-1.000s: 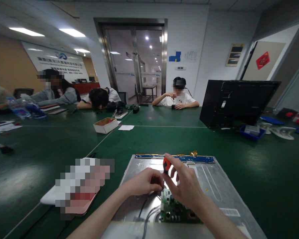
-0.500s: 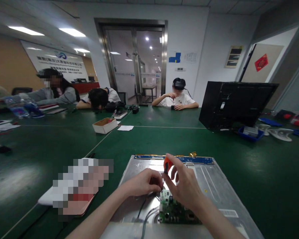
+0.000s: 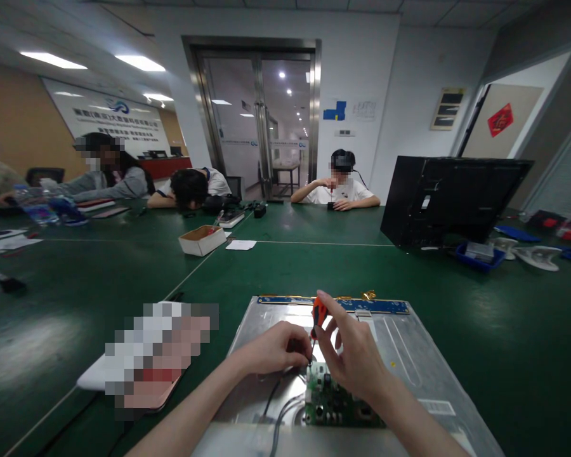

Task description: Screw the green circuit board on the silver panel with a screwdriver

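Currently | right hand (image 3: pixel 356 349): screwdriver (image 3: pixel 319 312) upright | left hand (image 3: pixel 278 348): beside circuit board (image 3: pixel 335 400)

One head-worn view, close behind the metal panel (image 3: pixel 412 355), forward and down across the green table (image 3: pixel 333 266)

Green table (image 3: pixel 285 266) w/ lots on it. Far L: plastic bottles (image 3: pixel 42 204) nr a person in grey (image 3: pixel 124 181); beside them, another person (image 3: pixel 193 187), head down. Small open box (image 3: pixel 202 241) nr a white paper (image 3: pixel 241 244). Across, a person in a white top (image 3: pixel 345 187). R: big black monitor (image 3: pixel 457 200), back showing, blue tray (image 3: pixel 479 257) by its base. Nr L: pixelated flat items (image 3: pixel 159 355). Behind: glass doors (image 3: pixel 259 120).
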{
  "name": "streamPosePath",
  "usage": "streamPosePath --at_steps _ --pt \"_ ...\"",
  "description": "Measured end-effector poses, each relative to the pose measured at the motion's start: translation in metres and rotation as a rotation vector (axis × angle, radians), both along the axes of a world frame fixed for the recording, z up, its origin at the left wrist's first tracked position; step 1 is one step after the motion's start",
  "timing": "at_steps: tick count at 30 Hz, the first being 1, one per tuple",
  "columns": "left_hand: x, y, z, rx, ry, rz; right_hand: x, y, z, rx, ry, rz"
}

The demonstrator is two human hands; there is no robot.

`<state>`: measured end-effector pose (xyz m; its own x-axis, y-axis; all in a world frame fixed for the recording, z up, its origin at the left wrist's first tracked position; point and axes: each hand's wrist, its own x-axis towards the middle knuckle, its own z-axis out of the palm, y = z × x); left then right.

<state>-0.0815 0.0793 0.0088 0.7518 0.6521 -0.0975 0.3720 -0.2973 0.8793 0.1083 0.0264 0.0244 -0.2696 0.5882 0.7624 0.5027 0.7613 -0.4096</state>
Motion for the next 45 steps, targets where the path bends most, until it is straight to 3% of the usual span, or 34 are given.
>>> streamPosePath --at_steps 9,18,27,35,45 --pt "0.0012 -0.0002 0.0078 0.019 0.016 0.037 -0.0013 0.0031 -0.0004 0.076 0.009 -0.065" --pt "0.0015 -0.0006 0.0042 -0.039 0.001 0.020 0.0007 -0.0002 0.0024 0.010 -0.028 -0.005" --pt "0.0010 0.0004 0.0083 0.032 0.008 0.019 -0.0002 0.0028 0.0013 0.084 -0.014 -0.054" --pt "0.0005 -0.0002 0.0040 0.001 -0.008 0.003 0.0006 -0.0017 0.0037 -0.001 -0.044 0.000" --pt "0.0009 0.0009 0.0066 0.015 0.028 0.025 -0.0009 0.0023 0.0023 0.059 -0.004 -0.047"
